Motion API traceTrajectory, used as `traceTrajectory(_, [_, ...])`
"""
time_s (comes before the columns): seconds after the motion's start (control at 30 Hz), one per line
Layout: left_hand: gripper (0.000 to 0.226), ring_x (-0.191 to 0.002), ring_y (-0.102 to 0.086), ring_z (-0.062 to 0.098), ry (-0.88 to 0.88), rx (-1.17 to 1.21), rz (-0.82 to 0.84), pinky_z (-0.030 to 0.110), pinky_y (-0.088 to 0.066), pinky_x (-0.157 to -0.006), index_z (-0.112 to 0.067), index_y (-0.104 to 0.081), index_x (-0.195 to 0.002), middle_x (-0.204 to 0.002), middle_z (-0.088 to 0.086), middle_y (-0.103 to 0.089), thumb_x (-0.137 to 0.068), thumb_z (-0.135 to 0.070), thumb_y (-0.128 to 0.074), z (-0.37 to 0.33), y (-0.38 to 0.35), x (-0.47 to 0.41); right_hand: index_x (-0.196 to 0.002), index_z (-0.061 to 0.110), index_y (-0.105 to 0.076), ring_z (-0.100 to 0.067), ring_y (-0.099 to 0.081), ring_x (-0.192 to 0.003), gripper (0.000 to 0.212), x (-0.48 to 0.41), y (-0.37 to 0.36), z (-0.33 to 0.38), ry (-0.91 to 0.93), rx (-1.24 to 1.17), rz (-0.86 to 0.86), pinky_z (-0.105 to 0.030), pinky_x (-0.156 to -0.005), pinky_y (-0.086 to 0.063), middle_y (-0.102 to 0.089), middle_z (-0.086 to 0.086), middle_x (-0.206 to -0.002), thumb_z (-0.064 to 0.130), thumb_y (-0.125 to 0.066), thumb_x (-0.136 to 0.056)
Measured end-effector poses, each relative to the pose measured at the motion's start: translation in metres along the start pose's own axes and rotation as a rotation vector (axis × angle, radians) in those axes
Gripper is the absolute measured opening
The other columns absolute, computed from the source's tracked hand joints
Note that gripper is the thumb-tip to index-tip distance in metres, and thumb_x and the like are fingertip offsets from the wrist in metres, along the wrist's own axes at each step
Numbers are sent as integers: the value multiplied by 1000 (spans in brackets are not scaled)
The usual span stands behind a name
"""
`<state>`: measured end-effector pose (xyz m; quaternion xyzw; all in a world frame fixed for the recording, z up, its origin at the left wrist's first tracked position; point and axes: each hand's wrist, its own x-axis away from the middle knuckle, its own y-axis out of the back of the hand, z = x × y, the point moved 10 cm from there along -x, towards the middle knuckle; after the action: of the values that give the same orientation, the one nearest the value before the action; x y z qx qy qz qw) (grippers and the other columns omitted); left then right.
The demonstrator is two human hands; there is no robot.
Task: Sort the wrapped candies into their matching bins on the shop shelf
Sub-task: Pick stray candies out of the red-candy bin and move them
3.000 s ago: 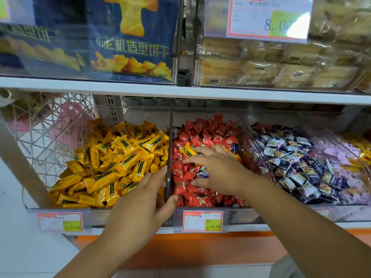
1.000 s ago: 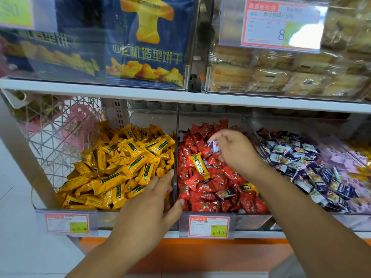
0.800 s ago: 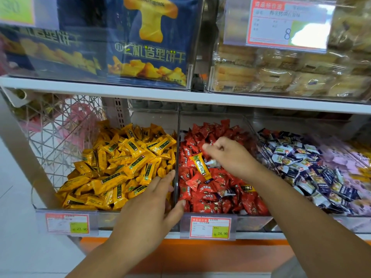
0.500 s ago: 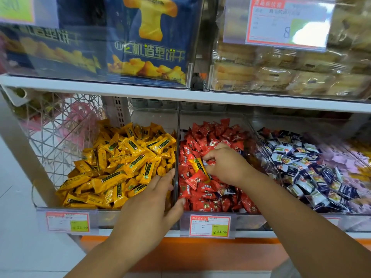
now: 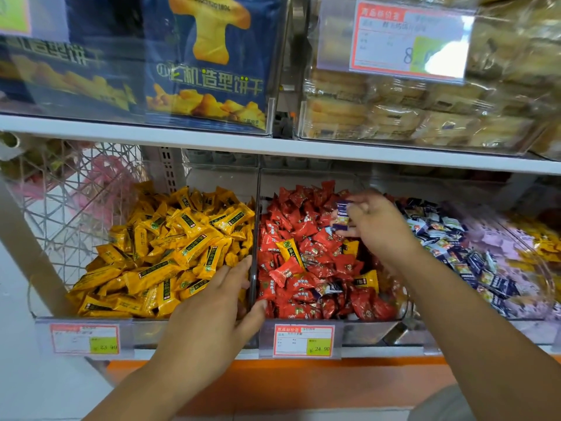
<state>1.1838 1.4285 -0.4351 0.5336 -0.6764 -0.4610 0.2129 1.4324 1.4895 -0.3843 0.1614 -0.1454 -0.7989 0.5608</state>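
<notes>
- Right hand (image 5: 376, 226) pinches a blue candy (image 5: 340, 215) between thumb and fingertips, lifted just above the red bin (image 5: 361, 328).
- Left hand (image 5: 212, 311) rests relaxed on the divider (image 5: 254, 208) between the yellow bin (image 5: 145, 325) and the red bin. Its fingers lie fairly straight on the yellow side, thumb on the red.
- Yellow strays (image 5: 288, 250) lie among the reds (a few blue ones too).
- Blue bin (image 5: 534, 328) sits just right of the red one.

Motion-blurred blue candy (image 5: 341, 215), illegible price tag (image 5: 303, 341) print, rightmost candies (image 5: 543, 241) partly beyond the edge.
</notes>
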Motion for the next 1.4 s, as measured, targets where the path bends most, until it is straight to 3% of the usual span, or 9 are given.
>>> traceTrajectory(0.07, [67,-83,-54,-2,5,-5,3,15,-39,-56,-46,-7,-149,-111,-30,-33,-92,-58,-38,0,0,0,-112,16,-51,-19,-61,-71,20,-4,4,-3,-16,76,-67,-20,-51,-48,-55,-1,-99,8,-35,-103])
traceTrajectory(0.13, [67,-75,-52,-3,16,-12,9,16,-36,-54,-45,-6,-150,-111,-29,-32,-92,-58,-38,0,1,1,-117,13,-55,-13,-49,-60,28,-7,-1,-5,11,242,-68,-22,-46,-33,-57,-5,-90,5,-33,-102])
traceTrajectory(0.2, [68,-72,-50,-3,23,-24,12,16,-36,-54,-43,-5,-150,-113,-29,-32,-92,-59,-37,0,2,1,-116,9,-58,-8,-45,-63,25,-9,-12,-10,7,374,-25,-24,-53,-33,-61,-7,-103,11,-37,-102])
traceTrajectory(0.3, [69,-72,-50,-3,23,-38,7,15,-37,-54,-44,-2,-150,-107,-27,-32,-92,-60,-36,-1,3,1,-124,11,-53,-18,-54,-93,28,-8,-27,-23,-53,492,63,-23,-73,-35,-58,-8,-120,25,-51,-99])
traceTrajectory(0.47, [68,-82,-55,1,10,-24,-7,19,-39,-59,-45,-12,-149,-103,-27,-36,-88,-61,-36,0,3,0,-136,17,-49,-23,-56,-111,44,-4,-40,-29,-76,512,164,-26,-88,-42,-53,-8,-135,24,-60,-95])
traceTrajectory(0.7, [67,-80,-53,-3,-4,-35,2,15,-34,-55,-45,-10,-149,-108,-28,-37,-88,-61,-34,-2,2,0,-113,18,-61,-22,-60,-102,21,2,-38,-24,-26,502,150,-29,-82,-46,-60,-4,-112,25,-63,-93])
traceTrajectory(0.93, [68,-77,-52,-4,-6,-34,5,15,-35,-54,-45,-11,-149,-104,-29,-36,-87,-62,-33,-3,3,0,-119,24,-61,-23,-60,-110,28,6,-46,-17,24,397,217,-29,-80,-48,-47,0,-142,15,-63,-93])
traceTrajectory(1.13, [68,-77,-52,-7,-12,-39,5,14,-34,-52,-45,-13,-148,-107,-29,-38,-85,-64,-30,-3,2,0,-100,21,-72,-16,-50,-120,17,6,-47,-13,63,310,248,-21,-95,-33,-53,0,-124,13,-73,-85])
traceTrajectory(1.4, [66,-74,-52,-3,-7,-35,-4,15,-32,-51,-44,-17,-148,-104,-27,-38,-87,-62,-34,-3,3,0,-85,21,-57,-16,-61,-88,24,8,-36,-7,96,236,180,-29,-75,-49,-62,2,-92,23,-79,-78])
